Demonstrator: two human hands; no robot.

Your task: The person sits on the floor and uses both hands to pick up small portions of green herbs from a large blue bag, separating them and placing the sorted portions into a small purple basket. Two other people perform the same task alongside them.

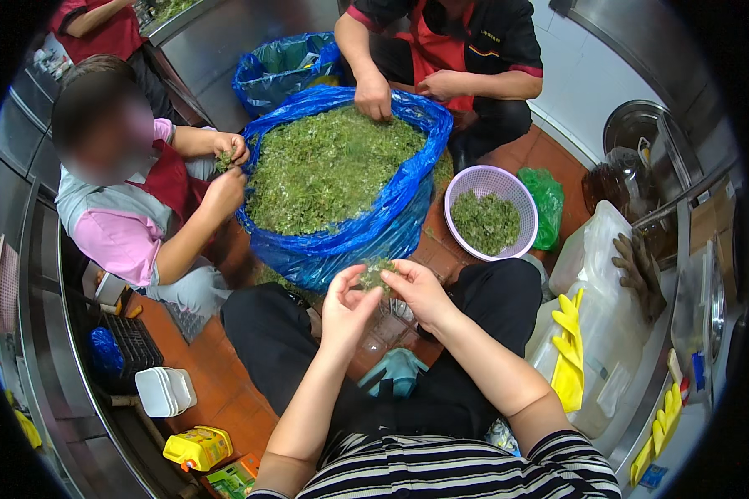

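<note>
Between my two hands, over my lap, is a small tuft of leafy green herbs [374,274]. My left hand [348,305] holds it from the left, fingers curled around its edge. Thumb and fingers of my right hand [419,292] pinch it from the other side. Just beyond my hands stands a large blue plastic bag [343,256], its mouth wide and heaped with the same kind of greens [331,168]. To the right of the bag, a lilac plastic colander [527,234] on the floor holds a smaller pile of loose greens [485,221].
A seated person [118,218] at left holds greens over the bag; another person's hand [373,96] reaches in from the far side. Translucent plastic bins [605,349] with a yellow rubber glove [568,355] stand at right. White tubs [165,392] and a yellow jug [198,448] sit at left.
</note>
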